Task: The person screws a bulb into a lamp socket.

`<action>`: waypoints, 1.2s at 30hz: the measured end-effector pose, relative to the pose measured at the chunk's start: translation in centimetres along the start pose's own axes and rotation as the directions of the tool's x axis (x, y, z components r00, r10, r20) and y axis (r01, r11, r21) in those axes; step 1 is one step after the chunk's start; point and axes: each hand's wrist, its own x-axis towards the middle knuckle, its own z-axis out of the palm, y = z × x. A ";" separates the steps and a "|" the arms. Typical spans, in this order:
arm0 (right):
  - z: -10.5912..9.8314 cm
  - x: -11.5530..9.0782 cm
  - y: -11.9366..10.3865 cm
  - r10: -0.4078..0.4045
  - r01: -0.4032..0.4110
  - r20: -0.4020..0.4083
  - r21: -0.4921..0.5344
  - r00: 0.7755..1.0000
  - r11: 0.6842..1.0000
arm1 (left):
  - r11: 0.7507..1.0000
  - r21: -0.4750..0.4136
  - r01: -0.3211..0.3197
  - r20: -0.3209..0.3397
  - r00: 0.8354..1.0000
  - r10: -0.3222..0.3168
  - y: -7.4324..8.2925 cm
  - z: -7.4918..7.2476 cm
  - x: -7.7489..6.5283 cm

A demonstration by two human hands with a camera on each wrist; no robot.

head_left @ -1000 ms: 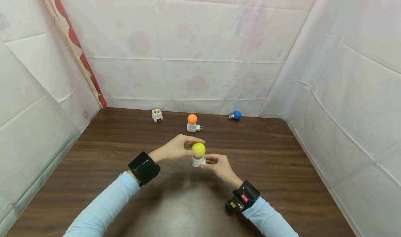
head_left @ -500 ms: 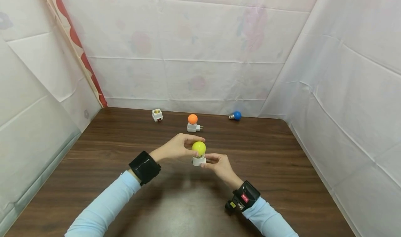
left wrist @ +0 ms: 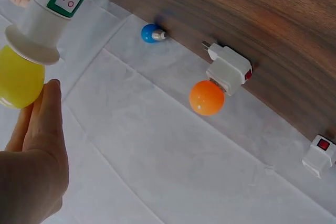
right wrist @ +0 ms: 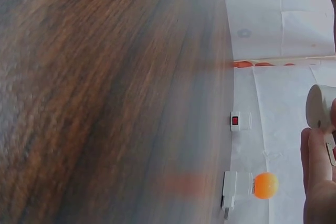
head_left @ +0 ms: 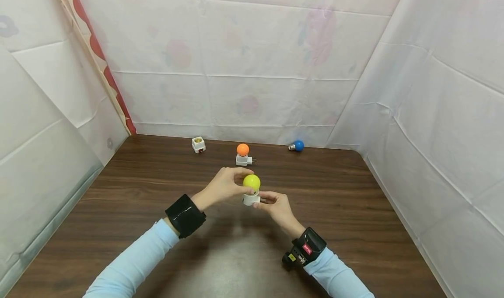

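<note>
Between both hands, a yellow light bulb [head_left: 251, 182] sits upright in a white lamp socket [head_left: 250, 200]. My left hand [head_left: 226, 186] holds the bulb with thumb and fingers around its sides. From the right, my right hand [head_left: 278, 209] pinches the socket near its bottom. The left wrist view shows a green-framed rocker switch [left wrist: 66, 1] on the socket's side, and the yellow bulb [left wrist: 21, 80] against the left fingers [left wrist: 50, 106]. In the right wrist view, the socket's round end [right wrist: 317, 108] shows above the right hand [right wrist: 319, 169]; the yellow bulb is out of that view.
At the back of the brown wooden table [head_left: 157, 171] stands an orange bulb [head_left: 243, 149] in a white plug-in socket [head_left: 244, 160]. A white socket without a bulb [head_left: 198, 144] is to its left, a blue bulb [head_left: 298, 145] lies to its right. White cloth [head_left: 252, 48] encloses the table.
The yellow bulb and its socket have risen slightly and shifted a little right in the head view. My left hand's fingers and wrist have turned a little around the bulb; the right hand keeps its pinch.
</note>
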 end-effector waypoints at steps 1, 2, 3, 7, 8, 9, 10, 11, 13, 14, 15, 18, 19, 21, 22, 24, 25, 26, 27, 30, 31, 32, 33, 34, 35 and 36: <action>0.0 0.0 0.0 -0.002 0.002 0.001 0.001 1.000 1.000 | 1.000 0.006 -0.004 0.000 1.000 0.004 -0.1 0.0 0.0; 0.0 0.0 0.0 -0.002 0.002 0.002 -0.001 1.000 1.000 | 1.000 0.008 -0.008 0.001 1.000 0.008 -0.1 0.1 0.0; 0.0 0.0 0.0 0.001 -0.001 0.001 0.001 1.000 1.000 | 1.000 0.009 -0.013 0.003 1.000 0.013 -0.2 0.1 0.0; -0.1 -0.1 0.0 -0.005 0.005 0.002 -0.015 1.000 1.000 | 0.999 0.003 -0.033 0.017 0.999 0.033 -0.6 0.1 0.0; -0.1 -0.1 0.0 -0.012 0.013 0.003 -0.021 1.000 1.000 | 0.999 -0.006 -0.039 0.020 0.999 0.039 -0.6 0.1 0.0; -0.1 -0.1 0.0 -0.012 0.012 0.001 -0.020 1.000 1.000 | 0.999 -0.014 -0.044 0.022 0.999 0.044 -0.6 0.0 0.0; -0.1 -0.1 0.0 -0.015 0.015 0.000 -0.021 1.000 1.000 | 0.999 -0.022 -0.046 0.024 0.999 0.047 -0.6 0.0 0.0; -0.1 0.0 0.1 -0.019 0.019 0.000 -0.021 1.000 1.000 | 0.998 -0.029 -0.047 0.027 0.998 0.048 -0.6 0.0 0.1; -0.2 0.1 0.1 -0.024 0.024 0.000 -0.020 1.000 1.000 | 0.998 -0.043 -0.051 0.034 0.998 0.053 -0.5 -0.1 0.1; -0.2 0.1 0.1 -0.025 0.025 0.001 -0.021 1.000 0.999 | 0.998 -0.044 -0.050 0.038 0.998 0.052 -0.4 -0.2 0.1; -0.2 0.1 0.1 -0.018 0.018 -0.001 -0.023 1.000 1.000 | 0.998 -0.042 -0.049 0.044 0.998 0.051 -0.5 -0.2 0.1; -0.2 0.1 0.2 -0.019 0.018 -0.003 -0.038 1.000 0.999 | 0.998 -0.039 -0.051 0.073 0.996 0.054 -0.5 -0.3 0.1; -0.2 0.1 0.1 -0.019 0.019 -0.003 -0.040 1.000 0.999 | 0.998 -0.040 -0.050 0.083 0.995 0.053 -0.5 -0.3 0.2; -0.2 0.0 0.1 -0.015 0.015 -0.004 -0.030 1.000 0.999 | 0.997 -0.054 -0.046 0.107 0.993 0.051 -0.5 -0.3 0.2; -0.2 -0.1 -0.3 -0.014 0.014 -0.001 -0.025 1.000 1.000 | 0.997 -0.070 -0.045 0.119 0.991 0.053 -0.6 -0.3 0.2; -0.2 -0.3 -0.8 -0.014 0.014 0.005 -0.020 1.000 1.000 | 0.995 -0.093 -0.039 0.146 0.988 0.053 -0.2 -0.5 0.1; -0.1 -0.5 -1.1 -0.013 0.013 0.007 -0.024 1.000 1.000 | 0.995 -0.095 -0.041 0.157 0.986 0.056 -0.2 -0.5 0.1; 0.0 -0.6 -1.4 -0.013 0.014 0.011 -0.029 1.000 0.999 | 0.994 -0.096 -0.046 0.171 0.983 0.061 -0.2 -0.5 0.1; 0.0 -0.8 -1.7 -0.014 0.015 0.014 -0.035 1.000 0.999 | 0.994 -0.100 -0.044 0.185 0.981 0.062 -0.3 -0.6 0.2; 0.2 -1.1 -2.0 -0.011 0.012 0.016 -0.054 1.000 0.998 | 0.995 -0.082 -0.058 0.219 0.973 0.075 -0.8 -0.6 0.3; 0.3 -1.3 -2.3 -0.012 0.013 0.019 -0.059 1.000 0.998 | 0.995 -0.076 -0.058 0.227 0.971 0.074 -0.8 -0.6 0.3; 0.3 -1.4 -2.3 -0.011 0.013 0.022 -0.061 1.000 0.998 | 0.995 -0.078 -0.055 0.235 0.969 0.072 -0.9 -0.6 0.3; 0.4 -1.4 -2.4 -0.010 0.012 0.022 -0.060 1.000 0.998 | 0.996 -0.078 -0.053 0.239 0.968 0.071 -0.9 -0.6 0.3; 0.4 -1.5 -2.4 -0.009 0.011 0.022 -0.063 1.000 0.998 | 0.995 -0.079 -0.054 0.242 0.968 0.072 -1.0 -0.6 0.3; 0.4 -1.5 -2.4 -0.008 0.009 0.023 -0.063 1.000 0.998 | 0.995 -0.077 -0.056 0.244 0.967 0.073 -1.0 -0.6 0.3; 0.4 -1.5 -2.4 -0.006 0.008 0.024 -0.063 1.000 0.998 | 0.995 -0.079 -0.056 0.245 0.967 0.074 -1.0 -0.6 0.3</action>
